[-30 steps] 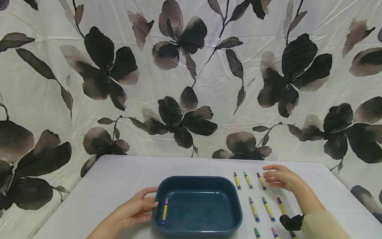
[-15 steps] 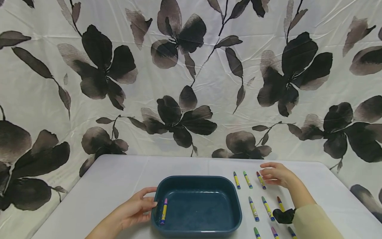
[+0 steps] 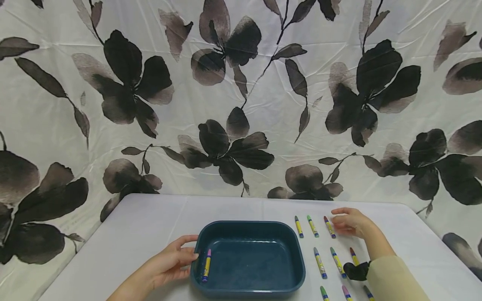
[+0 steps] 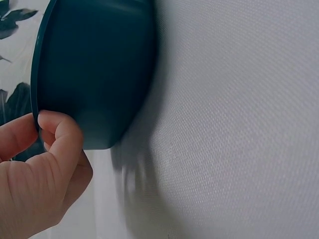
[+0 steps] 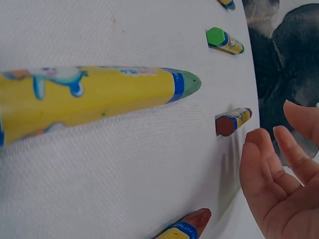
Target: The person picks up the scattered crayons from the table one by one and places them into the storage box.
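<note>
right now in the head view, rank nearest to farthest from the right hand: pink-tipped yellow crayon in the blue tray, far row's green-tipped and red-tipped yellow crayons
1. Red-tipped yellow crayon: left of the right hand
2. Green-tipped yellow crayon: next one left
3. Pink-tipped yellow crayon: left end of the blue tray

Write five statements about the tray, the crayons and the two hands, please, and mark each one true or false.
1. The left hand pinches the tray at its rim. True.
2. The right hand holds a crayon. False: it is empty, beside the far row's rightmost crayon.
3. The crayon in the tray has a green tip. False: its tip is pinkish purple.
4. Nine crayons are visible on the table outside the tray. True.
5. The tray stands upside down. False: its open side faces up.
</note>
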### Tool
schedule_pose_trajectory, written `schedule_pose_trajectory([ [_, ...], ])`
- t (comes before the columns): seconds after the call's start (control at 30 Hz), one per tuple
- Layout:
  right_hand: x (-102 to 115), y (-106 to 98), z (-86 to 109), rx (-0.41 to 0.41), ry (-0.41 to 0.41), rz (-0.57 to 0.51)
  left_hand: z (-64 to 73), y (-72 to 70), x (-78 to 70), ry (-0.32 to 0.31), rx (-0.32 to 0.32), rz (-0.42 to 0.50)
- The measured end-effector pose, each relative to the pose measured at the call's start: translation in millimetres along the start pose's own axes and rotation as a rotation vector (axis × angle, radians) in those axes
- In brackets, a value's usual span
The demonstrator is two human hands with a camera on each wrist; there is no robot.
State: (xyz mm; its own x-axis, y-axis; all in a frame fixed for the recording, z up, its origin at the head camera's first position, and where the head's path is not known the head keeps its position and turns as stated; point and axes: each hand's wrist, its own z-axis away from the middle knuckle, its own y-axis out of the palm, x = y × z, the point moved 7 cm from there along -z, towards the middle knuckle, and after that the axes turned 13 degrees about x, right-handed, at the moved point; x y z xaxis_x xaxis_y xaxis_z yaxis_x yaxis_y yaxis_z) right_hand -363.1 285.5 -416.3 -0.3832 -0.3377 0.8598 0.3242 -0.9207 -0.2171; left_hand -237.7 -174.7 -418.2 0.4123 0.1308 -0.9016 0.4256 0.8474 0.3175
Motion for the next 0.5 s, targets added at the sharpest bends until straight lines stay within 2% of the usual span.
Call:
schedule_pose_trajectory([
  [0.23, -5.8, 0.8, -2.6, -0.043, 0.025, 0.109, -1.8, 2.5, 0.3, 0.002, -0.007, -0.001],
  [0.5, -1.9, 10.5, -17.4, -0.113, 0.049, 0.217, 1.1, 1.3, -1.4, 0.001, -0.009, 0.005],
])
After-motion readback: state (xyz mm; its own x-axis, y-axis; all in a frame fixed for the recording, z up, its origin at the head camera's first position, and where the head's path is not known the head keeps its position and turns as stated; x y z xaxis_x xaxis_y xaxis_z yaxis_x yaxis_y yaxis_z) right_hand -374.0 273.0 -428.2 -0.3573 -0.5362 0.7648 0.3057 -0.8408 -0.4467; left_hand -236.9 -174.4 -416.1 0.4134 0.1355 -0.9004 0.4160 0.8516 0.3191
